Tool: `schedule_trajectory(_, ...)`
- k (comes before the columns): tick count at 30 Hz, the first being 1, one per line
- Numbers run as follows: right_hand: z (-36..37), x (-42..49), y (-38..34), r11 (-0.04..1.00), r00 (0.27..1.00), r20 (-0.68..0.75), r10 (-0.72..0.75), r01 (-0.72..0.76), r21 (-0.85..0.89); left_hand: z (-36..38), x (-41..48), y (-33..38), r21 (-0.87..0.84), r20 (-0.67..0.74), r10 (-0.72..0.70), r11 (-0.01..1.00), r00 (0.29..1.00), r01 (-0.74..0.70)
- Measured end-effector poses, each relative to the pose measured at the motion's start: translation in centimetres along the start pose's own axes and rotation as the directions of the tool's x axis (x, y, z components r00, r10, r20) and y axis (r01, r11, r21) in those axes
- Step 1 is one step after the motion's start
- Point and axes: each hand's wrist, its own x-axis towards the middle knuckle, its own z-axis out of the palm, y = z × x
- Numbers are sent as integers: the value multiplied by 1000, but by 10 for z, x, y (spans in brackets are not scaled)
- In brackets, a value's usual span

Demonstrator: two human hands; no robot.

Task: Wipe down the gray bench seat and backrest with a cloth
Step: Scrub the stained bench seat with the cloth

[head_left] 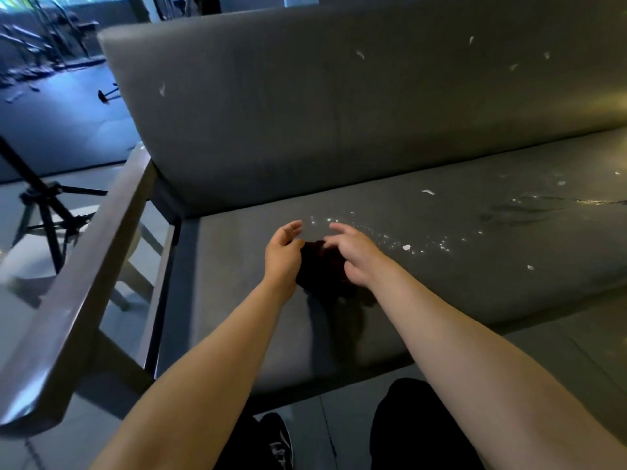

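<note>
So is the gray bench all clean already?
No, white bits lie scattered on the seat, and a few more show on the backrest.

The dark cloth [322, 266] is half hidden between the left hand [283, 252] and right hand [356, 257]; the grip is unclear. The bench seat [441, 286] is cut off at the right edge.

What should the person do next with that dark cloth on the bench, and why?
Probably close the right hand on the dark cloth, which sits bunched on the seat between it and the left hand. Both hands' fingers look spread, and neither plainly grips it. White flecks lie scattered on the seat just beyond, so wiping needs the cloth in hand first.
</note>
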Motion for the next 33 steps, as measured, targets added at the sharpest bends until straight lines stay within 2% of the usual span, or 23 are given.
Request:
schedule_trajectory(2, 3, 2, 0, 956, 997, 64, 49, -28, -292, -1, 0, 6, 46, 61, 81, 995, 995, -83)
schedule_trajectory(3, 3, 6, 1, 907, 998, 48, 37, -13, -421, -2, 3, 10, 108, 86, 128, 985, 988, -137)
schedule_trajectory(5, 4, 15, 4, 857, 999, -11, -39, 28, -515, -6, 11, 15, 280, 136, 196, 933, 971, -227)
schedule_trajectory(6, 4, 24, 6, 870, 998, -30, -58, 36, -491, -9, 18, 14, 384, 136, 220, 887, 966, -256)
schedule_trajectory(8, 6, 39, 8, 935, 996, -65, -67, 40, -352, -16, 30, 7, 589, 38, 270, 772, 962, -239)
schedule_trajectory(10, 13, 55, 9, 984, 996, -74, -52, 38, -171, -22, 37, -3, 673, -61, 313, 714, 948, -192)
schedule_trajectory(12, 22, 70, 14, 999, 999, -31, -16, 15, -29, -18, 42, -13, 569, 20, 254, 792, 967, -220)
schedule_trajectory(14, 28, 83, 19, 997, 997, 51, 58, -61, 57, -6, 47, -18, 390, 148, 61, 914, 987, -115)
schedule_trajectory(16, 35, 94, 23, 990, 989, 81, 123, -128, 56, -1, 58, -26, 308, 173, -65, 951, 983, 9)
schedule_trajectory(17, 37, 100, 25, 995, 993, 62, 103, -103, -14, 0, 66, -32, 316, 152, -73, 948, 986, 21)
schedule_trajectory(18, 37, 106, 26, 984, 999, 27, 20, -15, -177, 1, 75, -37, 357, 120, -36, 934, 992, -9)
schedule_trajectory(19, 34, 113, 28, 909, 992, -15, -126, 110, -402, 1, 83, -40, 405, 86, 29, 912, 996, -62)
schedule_trajectory(20, 28, 120, 32, 758, 952, -34, -305, 221, -614, 1, 92, -40, 442, 47, 103, 890, 994, -113)
schedule_trajectory(21, 19, 124, 38, 608, 903, -30, -429, 264, -749, 0, 101, -38, 457, -2, 168, 877, 986, -149)
schedule_trajectory(23, 1, 131, 53, 411, 856, 12, -516, 260, -874, -4, 123, -31, 466, -76, 227, 869, 971, -167)
schedule_trajectory(24, -6, 135, 63, 361, 850, 41, -525, 266, -894, -6, 137, -31, 509, -62, 226, 845, 972, -164)
schedule_trajectory(26, -13, 140, 79, 348, 820, 43, -571, 290, -892, -4, 161, -39, 665, 53, 190, 725, 980, -177)
schedule_trajectory(28, -13, 145, 83, 382, 782, 1, -623, 306, -872, 2, 175, -50, 766, 135, 175, 605, 975, -215)
schedule_trajectory(31, -12, 146, 85, 416, 754, -49, -655, 306, -856, 13, 174, -58, 801, 176, 257, 524, 950, -290)
schedule_trajectory(33, -13, 145, 84, 432, 749, -81, -657, 287, -855, 15, 158, -62, 782, 265, 312, 483, 912, -393)
